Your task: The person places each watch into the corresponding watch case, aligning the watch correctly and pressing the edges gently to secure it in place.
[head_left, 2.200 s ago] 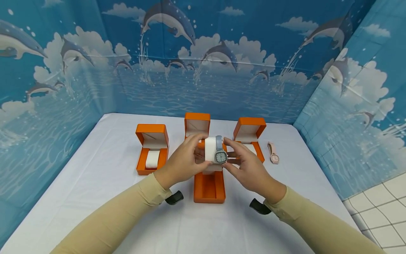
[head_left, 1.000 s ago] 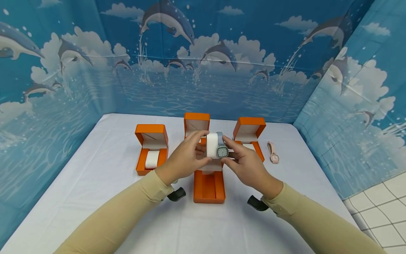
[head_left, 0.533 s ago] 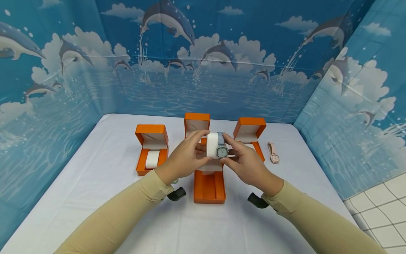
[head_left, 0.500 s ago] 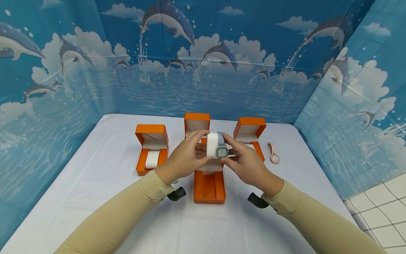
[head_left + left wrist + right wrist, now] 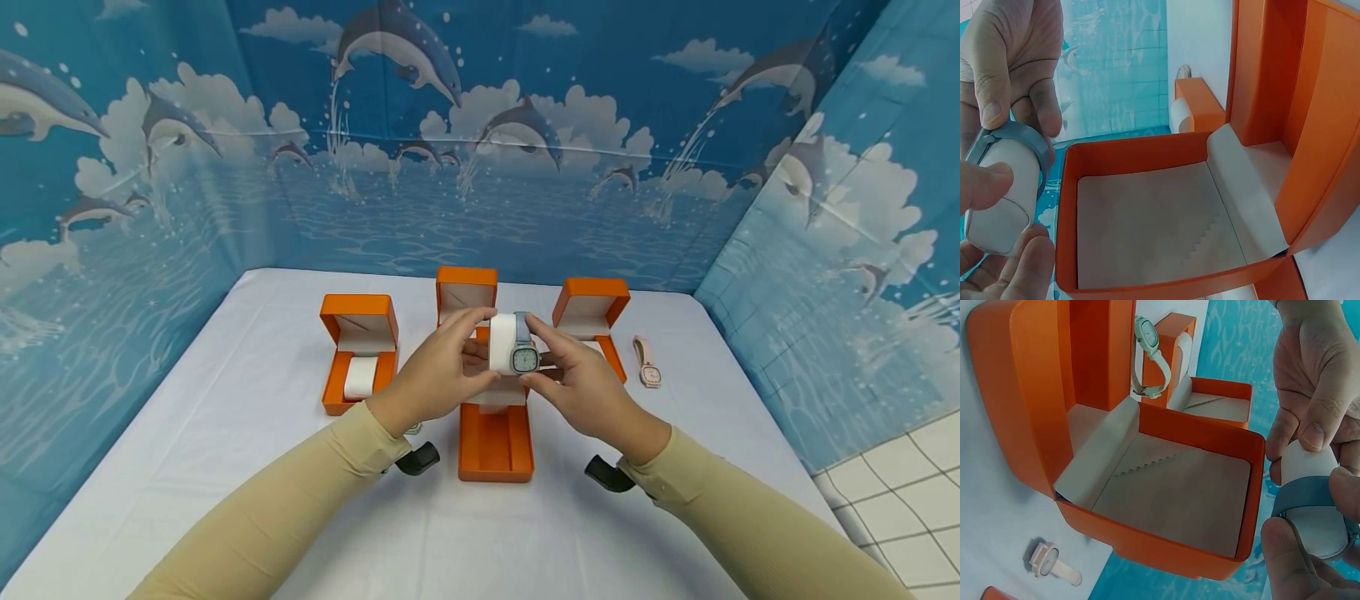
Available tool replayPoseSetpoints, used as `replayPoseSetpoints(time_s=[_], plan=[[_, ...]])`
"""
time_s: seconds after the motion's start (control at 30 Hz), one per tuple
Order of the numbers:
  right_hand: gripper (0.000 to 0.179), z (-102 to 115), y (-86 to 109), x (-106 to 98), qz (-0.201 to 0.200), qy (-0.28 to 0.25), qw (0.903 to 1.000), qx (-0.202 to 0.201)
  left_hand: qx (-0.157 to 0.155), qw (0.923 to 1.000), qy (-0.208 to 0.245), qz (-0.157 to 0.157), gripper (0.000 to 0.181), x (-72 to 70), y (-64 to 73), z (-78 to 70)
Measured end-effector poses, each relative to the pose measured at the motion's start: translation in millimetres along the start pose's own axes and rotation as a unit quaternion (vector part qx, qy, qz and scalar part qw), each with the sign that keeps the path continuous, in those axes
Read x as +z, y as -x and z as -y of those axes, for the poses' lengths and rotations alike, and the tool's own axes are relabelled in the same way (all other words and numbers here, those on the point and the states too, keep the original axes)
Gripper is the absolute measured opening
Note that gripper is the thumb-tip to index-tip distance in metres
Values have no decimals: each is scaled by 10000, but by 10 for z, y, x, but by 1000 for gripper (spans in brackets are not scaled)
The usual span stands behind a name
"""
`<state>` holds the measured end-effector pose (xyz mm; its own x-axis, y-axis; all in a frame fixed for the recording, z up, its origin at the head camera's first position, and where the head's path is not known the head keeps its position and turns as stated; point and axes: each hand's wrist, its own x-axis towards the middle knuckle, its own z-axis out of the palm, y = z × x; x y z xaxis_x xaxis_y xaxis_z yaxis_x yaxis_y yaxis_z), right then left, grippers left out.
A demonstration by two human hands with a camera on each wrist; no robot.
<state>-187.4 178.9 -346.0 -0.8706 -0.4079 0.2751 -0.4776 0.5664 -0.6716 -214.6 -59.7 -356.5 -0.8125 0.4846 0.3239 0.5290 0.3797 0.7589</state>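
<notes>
Grasping the white, rounded cushion (image 5: 502, 343) in the left grip (image 5: 431, 373); pinching the blue-grey, square-faced watch (image 5: 526, 359) around that cushion with the right grip (image 5: 587, 387), above the white-clothed desk (image 5: 480, 542). Probably seating the watch; next, likely calling for steady support and even pressure. Nearby, open orange box (image 5: 495, 476); beyond, 3 more orange boxes (image 5: 356, 305).

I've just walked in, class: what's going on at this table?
A person's left hand grips a white cushion, and the right hand pinches the blue watch wrapped around it. Both are held up near the closest orange box, which stands open. Three more boxes stand open farther back. A pink watch lies to the right on the table, and a green watch lies left of the closest box.
</notes>
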Motion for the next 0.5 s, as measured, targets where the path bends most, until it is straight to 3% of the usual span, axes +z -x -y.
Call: replayPoseSetpoints(time_s=[0.5], plan=[[84, -17, -50, -11, 114, -36, 9999, -38, -12, 9999, -55, 88, 81, -28, -5, 12]])
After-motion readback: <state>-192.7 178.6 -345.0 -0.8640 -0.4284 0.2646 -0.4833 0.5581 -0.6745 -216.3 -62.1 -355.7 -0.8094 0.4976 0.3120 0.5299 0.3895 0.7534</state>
